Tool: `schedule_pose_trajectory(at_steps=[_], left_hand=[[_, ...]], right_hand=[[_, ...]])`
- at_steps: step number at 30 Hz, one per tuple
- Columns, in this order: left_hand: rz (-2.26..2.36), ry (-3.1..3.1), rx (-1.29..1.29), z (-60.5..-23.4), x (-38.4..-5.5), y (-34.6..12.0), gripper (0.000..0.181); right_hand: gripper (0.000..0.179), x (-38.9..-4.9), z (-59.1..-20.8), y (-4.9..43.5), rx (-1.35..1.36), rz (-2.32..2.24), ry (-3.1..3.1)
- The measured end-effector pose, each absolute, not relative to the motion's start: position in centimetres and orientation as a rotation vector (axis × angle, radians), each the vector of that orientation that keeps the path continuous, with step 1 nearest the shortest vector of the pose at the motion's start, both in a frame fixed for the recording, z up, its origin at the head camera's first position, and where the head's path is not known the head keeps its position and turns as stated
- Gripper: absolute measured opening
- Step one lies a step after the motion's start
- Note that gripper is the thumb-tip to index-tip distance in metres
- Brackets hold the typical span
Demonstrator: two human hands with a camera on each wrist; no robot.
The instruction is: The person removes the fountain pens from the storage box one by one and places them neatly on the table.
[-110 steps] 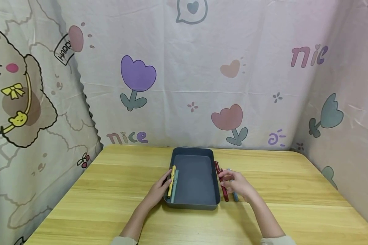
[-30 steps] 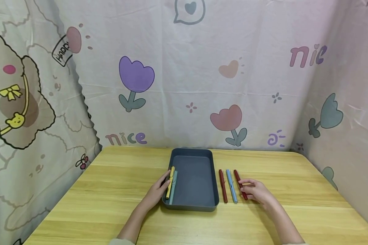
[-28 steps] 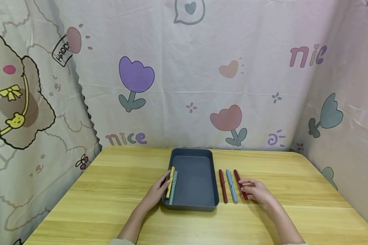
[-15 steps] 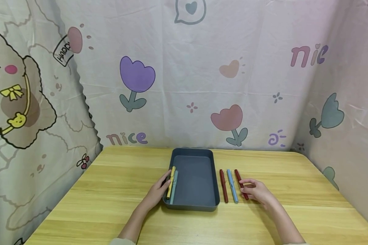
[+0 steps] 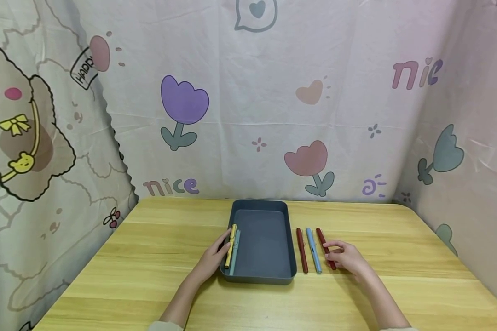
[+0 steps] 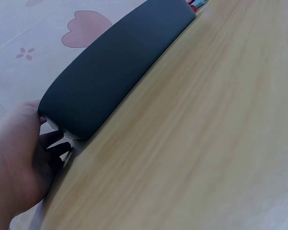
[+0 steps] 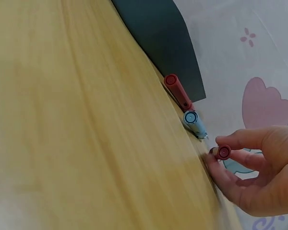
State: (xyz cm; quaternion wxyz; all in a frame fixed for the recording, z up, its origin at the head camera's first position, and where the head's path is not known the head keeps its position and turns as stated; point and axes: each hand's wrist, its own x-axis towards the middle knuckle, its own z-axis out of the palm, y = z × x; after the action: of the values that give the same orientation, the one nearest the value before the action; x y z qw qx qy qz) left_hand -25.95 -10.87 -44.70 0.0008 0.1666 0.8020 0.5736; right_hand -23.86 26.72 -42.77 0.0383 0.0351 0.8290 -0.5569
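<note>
My left hand (image 5: 210,261) grips the left wall of a dark grey rectangular tray (image 5: 267,243), its thumb at the rim. Inside the tray, a yellow pen (image 5: 230,253) and a teal pen (image 5: 234,255) lie side by side along that wall. To the right of the tray, a dark red pen (image 5: 302,250) and a light blue pen (image 5: 313,250) lie roughly parallel on the table. Farther right, my right hand (image 5: 348,258) pinches a second dark red pen (image 7: 224,152) between thumb and fingers, close over the tabletop.
A light wood-grain table (image 5: 157,239) carries everything. Behind it and at both sides hangs a pale fabric backdrop (image 5: 240,82) printed with flowers, hearts and a cartoon animal.
Since the oldest frame, my right hand has moved right, away from the tray. A red pen now stands right of the blue one. My left hand and the tray stay put. The last second shows no clear motion.
</note>
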Motion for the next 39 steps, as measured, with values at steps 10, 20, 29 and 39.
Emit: schedule_pose_trajectory(at_steps=[10, 20, 29, 39], left_hand=[[1.788, 2.508, 0.51, -42.7, -24.7, -10.6, 0.048], [1.78, 2.52, 0.504, -42.6, -24.6, -10.5, 0.048], [1.769, 2.517, 0.491, -42.5, -24.6, -10.5, 0.048], [1.762, 2.509, 0.51, -42.6, -24.6, -10.6, 0.048]], right_hand=[[0.032, -23.8, -42.6, 26.6, 0.087, -1.635, 2.605], [0.03, -23.9, -42.6, 26.4, 0.09, -1.625, 2.602], [0.026, -23.9, -42.8, 26.2, 0.073, -1.6, 2.627], [0.024, -23.8, -42.9, 26.3, 0.036, -1.597, 2.632]])
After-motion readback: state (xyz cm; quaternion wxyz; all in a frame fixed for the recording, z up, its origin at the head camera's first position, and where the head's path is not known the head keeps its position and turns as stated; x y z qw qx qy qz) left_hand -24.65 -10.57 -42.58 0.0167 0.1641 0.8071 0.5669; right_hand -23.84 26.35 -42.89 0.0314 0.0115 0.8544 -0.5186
